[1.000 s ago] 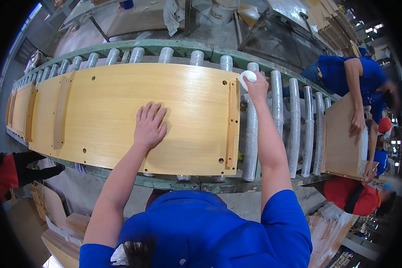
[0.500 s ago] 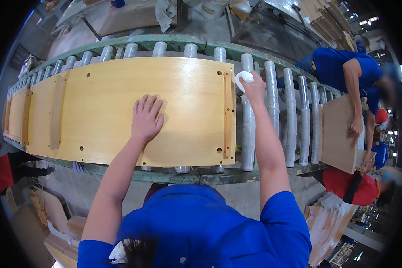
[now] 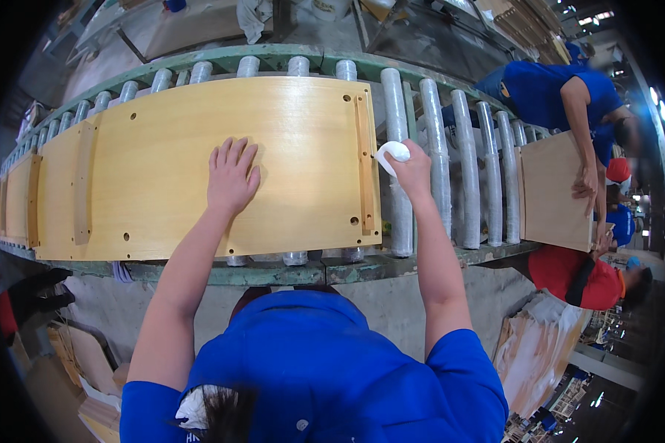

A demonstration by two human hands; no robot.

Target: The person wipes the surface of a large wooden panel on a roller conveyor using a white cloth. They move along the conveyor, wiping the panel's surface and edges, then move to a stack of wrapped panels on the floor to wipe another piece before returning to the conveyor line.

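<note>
A long yellow wooden panel (image 3: 170, 173) with drilled holes lies flat on a roller conveyor. Near its right end a wooden strip (image 3: 364, 164) runs across it. My left hand (image 3: 231, 176) rests flat on the panel's face, fingers stretched out. Just off the panel's right edge, my right hand (image 3: 412, 171) is closed around a white cloth pad (image 3: 393, 154). The pad is beside the edge, over the rollers; whether it touches the edge I cannot tell.
Plastic-wrapped rollers (image 3: 437, 159) continue to the right inside a green conveyor frame (image 3: 273, 275). At the right end two co-workers, one in a blue shirt (image 3: 543, 92) and one in a red shirt (image 3: 569, 277), handle another panel (image 3: 554, 193). More strip-fitted panels (image 3: 17, 210) sit at the left.
My right hand has moved nearer to me along the panel's right edge with the pad. My left hand stays flat on the panel. The whole view has shifted slightly.
</note>
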